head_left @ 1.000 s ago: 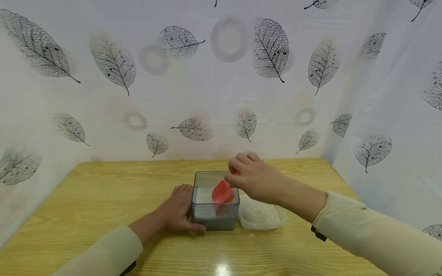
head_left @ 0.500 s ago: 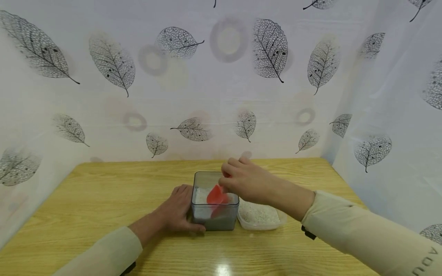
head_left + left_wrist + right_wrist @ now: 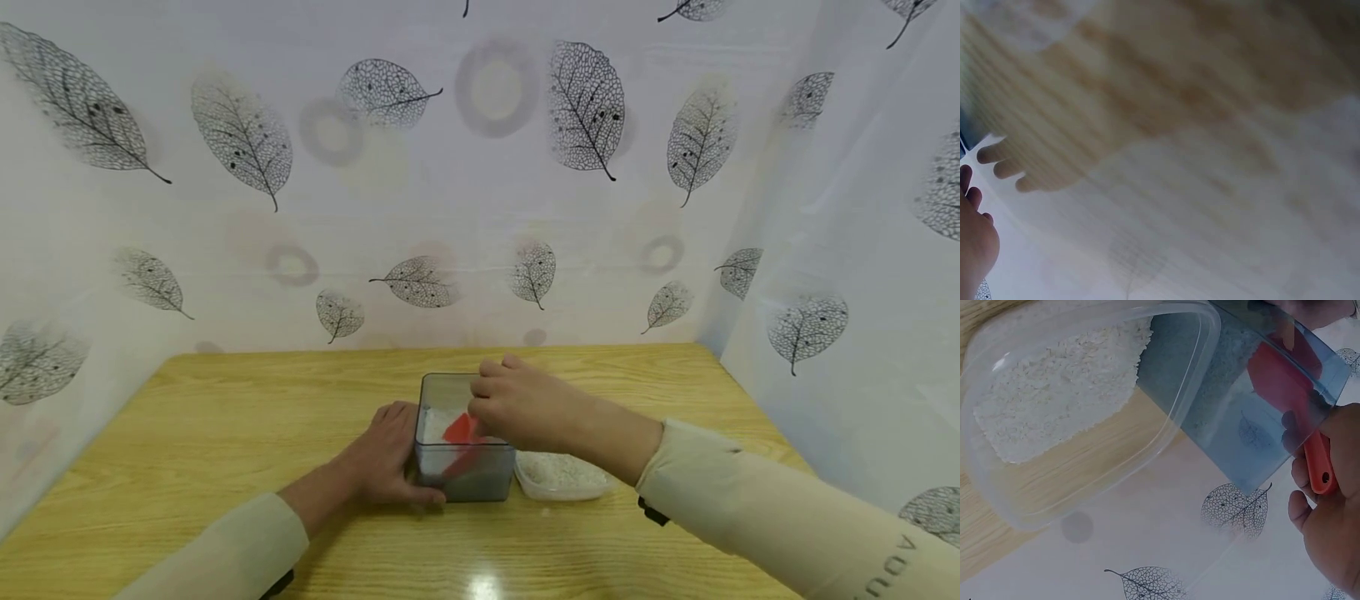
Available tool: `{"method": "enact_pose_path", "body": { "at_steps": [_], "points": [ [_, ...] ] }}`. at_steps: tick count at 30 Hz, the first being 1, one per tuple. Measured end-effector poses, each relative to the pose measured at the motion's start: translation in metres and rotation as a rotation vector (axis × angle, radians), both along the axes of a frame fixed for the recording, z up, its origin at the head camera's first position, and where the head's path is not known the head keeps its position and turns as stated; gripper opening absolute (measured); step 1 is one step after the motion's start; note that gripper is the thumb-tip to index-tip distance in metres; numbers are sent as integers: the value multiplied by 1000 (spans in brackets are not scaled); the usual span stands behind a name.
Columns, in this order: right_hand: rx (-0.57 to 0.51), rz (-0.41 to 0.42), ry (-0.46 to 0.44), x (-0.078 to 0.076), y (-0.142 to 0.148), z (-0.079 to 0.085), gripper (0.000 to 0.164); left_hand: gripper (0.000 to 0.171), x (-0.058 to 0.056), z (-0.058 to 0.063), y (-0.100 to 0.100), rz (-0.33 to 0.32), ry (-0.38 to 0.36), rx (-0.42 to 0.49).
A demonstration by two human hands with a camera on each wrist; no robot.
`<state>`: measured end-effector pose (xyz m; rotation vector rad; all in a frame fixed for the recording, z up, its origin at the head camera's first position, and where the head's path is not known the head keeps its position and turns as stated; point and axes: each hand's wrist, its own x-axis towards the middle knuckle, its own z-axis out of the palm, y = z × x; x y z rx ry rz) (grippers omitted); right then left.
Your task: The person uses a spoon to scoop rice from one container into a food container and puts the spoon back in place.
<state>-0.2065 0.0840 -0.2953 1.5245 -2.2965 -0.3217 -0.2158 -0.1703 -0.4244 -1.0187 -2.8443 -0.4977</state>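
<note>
A grey see-through square box (image 3: 472,487) stands on the table with white rice (image 3: 437,425) inside. My right hand (image 3: 521,408) grips a red scoop (image 3: 459,428) by its handle and reaches over the box's right rim. The scoop's bowl is down inside, tilted to the left near the rice; the right wrist view shows the red handle (image 3: 1319,465) between thumb and fingers. My left hand (image 3: 386,458) rests against the box's left side, its fingers along the wall and its thumb stretched across the lower front corner. Part of that hand (image 3: 975,240) shows in the left wrist view.
A clear shallow tub (image 3: 564,493) holding more rice (image 3: 1054,381) stands directly to the right of the box, partly under my right forearm. The wood-grain table (image 3: 247,433) ends at a leaf-patterned curtain (image 3: 480,192) behind and at the sides.
My right hand has moved left and down with the scoop, which has sunk deeper into the box. The left hand and both containers have stayed in place.
</note>
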Motion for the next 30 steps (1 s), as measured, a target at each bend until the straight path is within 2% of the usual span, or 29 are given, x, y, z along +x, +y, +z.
{"method": "enact_pose_path", "body": {
  "at_steps": [5,11,15,22,30],
  "points": [
    [35,-65,-216,-4,-7,0,13,115,1,1,-1,13,-14,-8],
    [56,-180,-373,-4,-8,0,16,113,0,1,0,4,-16,3],
    [33,-212,-429,-3,-6,-1,19,114,-1,1,0,6,-14,3],
    [-43,-208,-502,-4,-3,-4,18,114,-2,1,-1,5,-30,1],
    [-106,-180,-513,-6,0,-8,19,113,-3,0,0,17,-12,-16]
  ]
}}
